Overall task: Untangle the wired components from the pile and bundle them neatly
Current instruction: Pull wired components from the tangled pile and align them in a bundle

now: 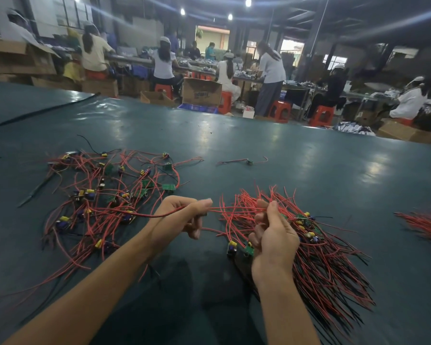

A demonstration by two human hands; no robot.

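Red wire (234, 208) from left fingers (204, 203) to bundle (321, 257) in right fingers (260, 217).

A single wide-angle camera is sitting on the person's head and is looking forward and down across the dark green desk (284, 150), with both forearms coming in from the bottom edge. It is hanging close over the left hand (182, 219) and the right hand (274, 236) among the red wires (334, 270) (straight lines are bending near the picture's edges), while the far workshop with its seated workers (163, 63) is filling the top third.
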